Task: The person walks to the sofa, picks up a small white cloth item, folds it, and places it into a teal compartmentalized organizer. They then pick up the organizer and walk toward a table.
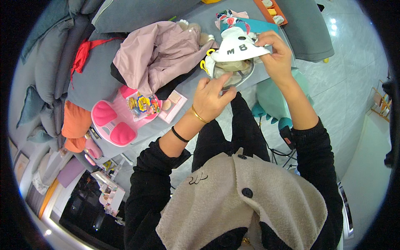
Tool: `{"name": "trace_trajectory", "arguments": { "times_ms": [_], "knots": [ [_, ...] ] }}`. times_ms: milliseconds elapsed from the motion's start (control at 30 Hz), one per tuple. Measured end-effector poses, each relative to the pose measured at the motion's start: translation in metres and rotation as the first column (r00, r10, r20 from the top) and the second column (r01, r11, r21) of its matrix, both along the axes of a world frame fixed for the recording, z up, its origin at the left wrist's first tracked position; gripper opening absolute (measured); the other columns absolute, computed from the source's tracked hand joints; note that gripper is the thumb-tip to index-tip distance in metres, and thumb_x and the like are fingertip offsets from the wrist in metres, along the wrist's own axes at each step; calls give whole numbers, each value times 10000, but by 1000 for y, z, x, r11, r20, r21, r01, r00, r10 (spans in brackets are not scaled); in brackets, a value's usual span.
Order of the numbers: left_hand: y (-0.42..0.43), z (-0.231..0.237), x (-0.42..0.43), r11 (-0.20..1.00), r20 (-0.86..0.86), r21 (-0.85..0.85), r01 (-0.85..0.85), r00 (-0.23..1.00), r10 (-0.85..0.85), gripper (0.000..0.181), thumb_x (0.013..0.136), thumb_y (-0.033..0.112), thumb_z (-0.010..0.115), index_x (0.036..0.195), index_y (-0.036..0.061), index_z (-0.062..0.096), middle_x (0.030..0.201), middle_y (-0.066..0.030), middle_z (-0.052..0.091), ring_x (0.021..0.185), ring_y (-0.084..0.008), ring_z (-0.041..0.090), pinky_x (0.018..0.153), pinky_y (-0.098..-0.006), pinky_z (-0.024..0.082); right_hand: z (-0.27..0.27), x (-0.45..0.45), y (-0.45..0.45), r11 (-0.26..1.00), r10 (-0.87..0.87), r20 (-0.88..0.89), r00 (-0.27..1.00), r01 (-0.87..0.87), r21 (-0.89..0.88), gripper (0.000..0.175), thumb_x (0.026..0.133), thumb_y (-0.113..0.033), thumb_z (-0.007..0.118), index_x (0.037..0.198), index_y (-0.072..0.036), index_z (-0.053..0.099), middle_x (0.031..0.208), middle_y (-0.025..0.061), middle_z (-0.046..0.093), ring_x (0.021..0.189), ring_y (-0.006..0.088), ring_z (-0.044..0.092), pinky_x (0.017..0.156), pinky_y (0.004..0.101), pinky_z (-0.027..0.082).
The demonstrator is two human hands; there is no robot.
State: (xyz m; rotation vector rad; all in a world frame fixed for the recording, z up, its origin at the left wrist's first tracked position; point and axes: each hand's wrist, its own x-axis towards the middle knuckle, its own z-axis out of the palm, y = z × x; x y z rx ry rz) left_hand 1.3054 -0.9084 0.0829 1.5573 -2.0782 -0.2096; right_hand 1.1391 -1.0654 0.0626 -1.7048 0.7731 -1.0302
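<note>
A white bag (pixel 232 48) with black letters on its flap and yellow rings at its side sits in front of me, its mouth open towards me. Between the thumb and fingers of my right hand (pixel 276 57), the right edge of the flap is pinched and raised. My left hand (pixel 214 93) is at the near rim; its index finger extends over the opening and its thumb lies lower. Whether it grips the rim is not clear. Inside, a beige lining and pale contents (pixel 232 66) show, partly hidden by my fingers.
A mauve jacket (pixel 156 56) lies on the grey sofa (pixel 193 18) left of the bag. Nearer are a pink-and-white cushioned seat (pixel 115 122) and a colourful snack packet (pixel 143 104). An orange tray (pixel 272 11) stands behind; a green chair (pixel 278 93) is at right.
</note>
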Motion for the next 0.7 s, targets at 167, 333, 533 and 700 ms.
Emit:
{"name": "trace_trajectory", "arguments": {
  "times_ms": [167,333,533,700],
  "knots": [
    [-21,-6,-15,979,100,193,-66,994,47,335,737,116,607,1063,190,604,934,-82,574,659,-212,624,555,-347,492,7,-3,5,994,98,-86,992,-101,-31,181,693,75,656,838,-21,612,898,74,579,895,182,570,825,280,440],
    [-36,-15,-13,967,247,218,-133,966,77,305,748,96,594,1046,149,628,898,-71,556,650,-207,626,528,-327,519,8,-3,0,991,67,-100,993,-78,-110,185,693,85,650,841,-20,613,904,73,581,900,175,567,821,279,441],
    [-33,-6,-10,956,351,282,-87,936,-19,125,718,145,595,837,128,627,888,-37,556,755,-183,613,604,-326,502,6,-11,-11,996,-13,-55,998,8,-85,212,697,132,622,853,-11,604,908,58,575,898,152,552,834,260,431],
    [-35,5,-12,964,335,253,-80,942,-9,120,717,151,593,827,139,640,888,-22,556,800,-187,584,663,-343,455,5,-18,-20,987,-68,-45,997,60,-148,202,685,105,615,849,-13,614,885,65,597,855,165,575,795,256,446]
  ]
}}
